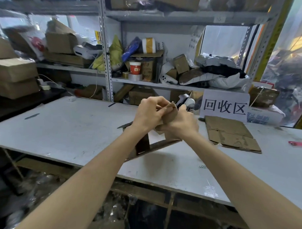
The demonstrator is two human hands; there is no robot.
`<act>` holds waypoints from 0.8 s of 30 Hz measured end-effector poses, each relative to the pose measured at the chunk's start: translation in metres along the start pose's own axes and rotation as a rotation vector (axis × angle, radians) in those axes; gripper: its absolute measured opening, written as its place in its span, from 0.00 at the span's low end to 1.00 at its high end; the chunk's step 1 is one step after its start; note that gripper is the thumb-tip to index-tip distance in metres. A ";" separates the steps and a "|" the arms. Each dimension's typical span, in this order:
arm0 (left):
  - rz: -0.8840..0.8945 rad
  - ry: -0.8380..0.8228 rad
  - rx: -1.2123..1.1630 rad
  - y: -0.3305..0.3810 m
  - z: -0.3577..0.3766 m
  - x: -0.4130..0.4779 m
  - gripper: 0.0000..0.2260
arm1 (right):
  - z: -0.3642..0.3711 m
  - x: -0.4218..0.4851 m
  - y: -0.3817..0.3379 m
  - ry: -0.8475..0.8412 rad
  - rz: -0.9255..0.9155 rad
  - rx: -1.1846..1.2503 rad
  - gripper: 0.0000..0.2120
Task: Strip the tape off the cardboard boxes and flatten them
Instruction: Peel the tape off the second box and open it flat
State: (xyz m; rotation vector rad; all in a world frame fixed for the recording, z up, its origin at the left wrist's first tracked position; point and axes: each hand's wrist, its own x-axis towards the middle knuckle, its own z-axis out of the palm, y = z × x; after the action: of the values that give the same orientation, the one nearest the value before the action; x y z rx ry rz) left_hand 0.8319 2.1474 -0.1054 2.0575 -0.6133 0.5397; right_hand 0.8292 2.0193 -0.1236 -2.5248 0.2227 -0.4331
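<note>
Cardboard box [170,115] stands on the table [69,128]; I see my left hand [150,113] and right hand [183,123] both pinching its upper flap.

This is looking like a parcel storeroom with a recycling bench. Slotted metal shelving [107,49] at twelve o'clock is holding cardboard boxes [61,42], grey and white mailer bags [217,61] at one o'clock and rolls of tape [135,77]. A paper sign [225,106] reading 回收区 is standing at two o'clock on the white worktable [69,128], and a flattened sheet of cardboard [231,132] is lying just in front of it.
</note>
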 end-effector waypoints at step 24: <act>-0.570 -0.037 -0.630 -0.059 -0.027 -0.033 0.31 | -0.027 -0.001 0.060 -0.202 -0.046 0.965 0.32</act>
State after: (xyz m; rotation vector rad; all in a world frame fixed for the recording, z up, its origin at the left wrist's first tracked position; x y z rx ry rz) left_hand 0.8380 2.2058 -0.1488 1.5334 -0.1558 -0.0345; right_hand 0.8150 1.9561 -0.1356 -1.6047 -0.1116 -0.2142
